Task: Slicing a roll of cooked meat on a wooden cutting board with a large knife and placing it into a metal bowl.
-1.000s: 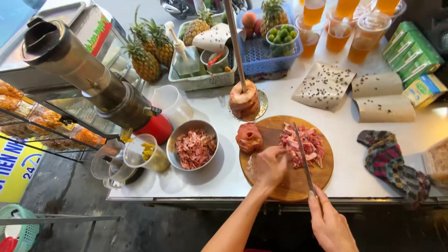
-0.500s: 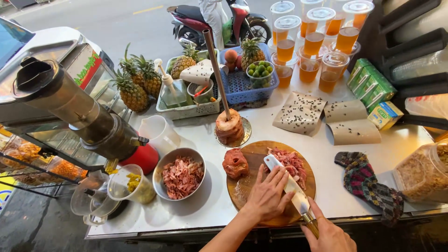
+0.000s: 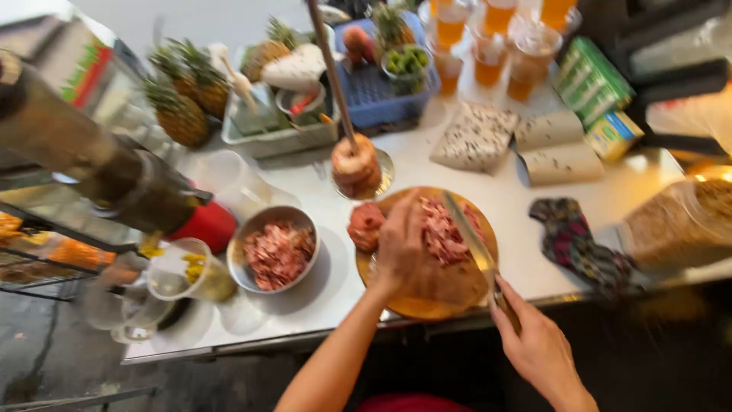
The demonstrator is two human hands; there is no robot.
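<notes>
A round wooden cutting board lies on the white counter with a pile of pink chopped meat on it. My left hand rests on the board, fingers on the meat. My right hand grips the handle of a long knife whose blade lies across the meat pile. A round lump of meat sits at the board's left edge. The whole view is blurred by motion.
A metal bowl of chopped meat stands left of the board. Stacked meat rounds on a skewer rise behind it. Pineapples, a blue basket, orange drinks, paper wraps, a dark cloth and a juicer crowd the counter.
The view has swung and closed in on the board. My left hand has stayed on the meat, and the knife blade has shifted across the pile with my right hand.
</notes>
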